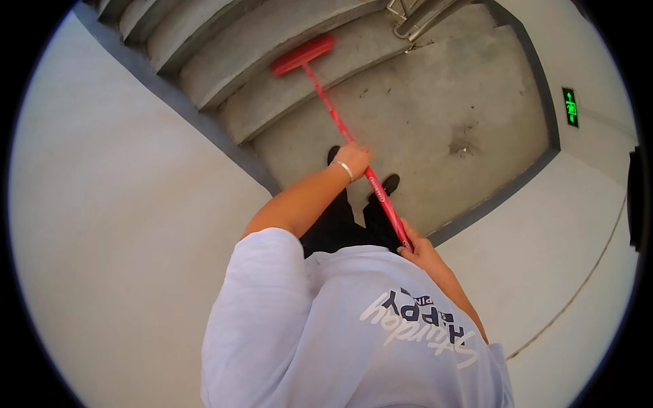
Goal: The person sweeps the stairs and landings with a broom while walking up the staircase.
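Observation:
A red broom [377,189] slants across the middle of the view, from near my waist up to the stairs. My left hand [354,159], with a silver bracelet at the wrist, is wrapped round the middle of its handle. Lower down, my right hand [417,250] grips the handle's top end close to my body. The wide red broom head [303,56] is on a low concrete step [272,95], slightly blurred.
Curved concrete stairs [224,51] rise at the upper left. A metal railing [425,19] stands at the top. Dark debris [462,144] lies on the landing [415,109]. White walls flank it, with a lit green exit sign [570,107] at right.

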Demonstrator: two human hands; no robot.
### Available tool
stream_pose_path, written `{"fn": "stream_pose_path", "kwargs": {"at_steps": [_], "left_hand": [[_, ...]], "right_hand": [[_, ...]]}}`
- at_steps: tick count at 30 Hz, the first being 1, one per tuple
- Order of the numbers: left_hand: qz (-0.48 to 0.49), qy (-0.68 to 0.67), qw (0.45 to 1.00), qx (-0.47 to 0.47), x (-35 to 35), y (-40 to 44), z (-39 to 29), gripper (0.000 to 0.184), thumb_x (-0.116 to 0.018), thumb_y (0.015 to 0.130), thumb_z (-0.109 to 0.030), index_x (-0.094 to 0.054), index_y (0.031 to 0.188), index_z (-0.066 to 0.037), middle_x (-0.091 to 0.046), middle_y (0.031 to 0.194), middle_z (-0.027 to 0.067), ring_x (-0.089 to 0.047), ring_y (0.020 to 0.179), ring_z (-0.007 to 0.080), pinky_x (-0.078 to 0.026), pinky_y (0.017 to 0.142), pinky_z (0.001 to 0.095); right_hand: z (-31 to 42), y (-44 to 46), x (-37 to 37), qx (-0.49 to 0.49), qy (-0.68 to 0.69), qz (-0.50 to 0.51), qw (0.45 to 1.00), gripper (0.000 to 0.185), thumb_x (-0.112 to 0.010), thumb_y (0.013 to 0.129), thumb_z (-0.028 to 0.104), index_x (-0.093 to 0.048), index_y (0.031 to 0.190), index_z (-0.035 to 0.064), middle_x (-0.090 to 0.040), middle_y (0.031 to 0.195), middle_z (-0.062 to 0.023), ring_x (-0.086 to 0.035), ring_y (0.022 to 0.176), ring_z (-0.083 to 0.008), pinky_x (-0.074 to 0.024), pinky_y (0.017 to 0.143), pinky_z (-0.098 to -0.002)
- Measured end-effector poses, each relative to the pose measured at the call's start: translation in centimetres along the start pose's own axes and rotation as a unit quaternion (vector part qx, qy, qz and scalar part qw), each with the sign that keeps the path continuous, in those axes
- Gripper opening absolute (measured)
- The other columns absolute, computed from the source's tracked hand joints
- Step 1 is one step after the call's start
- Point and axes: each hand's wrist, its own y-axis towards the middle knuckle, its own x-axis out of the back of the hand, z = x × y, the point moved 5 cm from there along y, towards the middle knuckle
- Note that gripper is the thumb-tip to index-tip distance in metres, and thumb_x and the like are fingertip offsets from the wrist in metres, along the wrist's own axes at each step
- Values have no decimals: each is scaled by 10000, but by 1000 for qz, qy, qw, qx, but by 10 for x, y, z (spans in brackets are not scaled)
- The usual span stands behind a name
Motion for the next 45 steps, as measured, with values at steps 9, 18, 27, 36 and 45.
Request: {"fn": "stream_pose_path", "kwargs": {"at_steps": [9,18,27,36,45], "left_hand": [[51,-29,991,116,-19,-88,53,130,-642,713,-164,-613,825,-104,-599,863,94,-603,800,308,-497,721,386],[-48,-75,973,214,-10,-85,31,151,-625,729,-164,-606,858,-87,-598,929,115,-603,835,318,-499,717,400],[-211,-135,948,198,97,-18,37,173,-643,731,-219,-564,832,-102,-595,857,107,-613,765,309,-501,652,415],[-240,-139,909,311,114,-11,130,240,-639,770,-286,-555,899,-101,-604,887,133,-622,811,306,-505,658,428],[-292,-174,848,406,162,-40,217,257,-648,780,-300,-552,892,-89,-612,934,120,-612,868,326,-499,712,429]], "right_hand": [[9,47,-40,9,-36,135,990,721,-565,762,106,-242,1406,65,-586,830,-273,-600,771,-391,-473,708,-388],[53,30,30,-63,-82,67,992,520,-574,764,82,-485,1275,40,-622,831,-110,-577,723,-183,-455,671,-282],[174,32,164,-49,33,-131,990,251,-590,805,103,-635,1026,-7,-623,689,-67,-401,395,-40,-294,350,-188],[208,124,169,169,228,-373,883,173,-596,855,164,-558,899,1,-643,825,-119,-524,499,-91,-435,433,-223],[328,250,170,285,161,-260,908,156,-587,862,161,-574,816,13,-656,833,-108,-458,447,-74,-365,378,-210]]}}
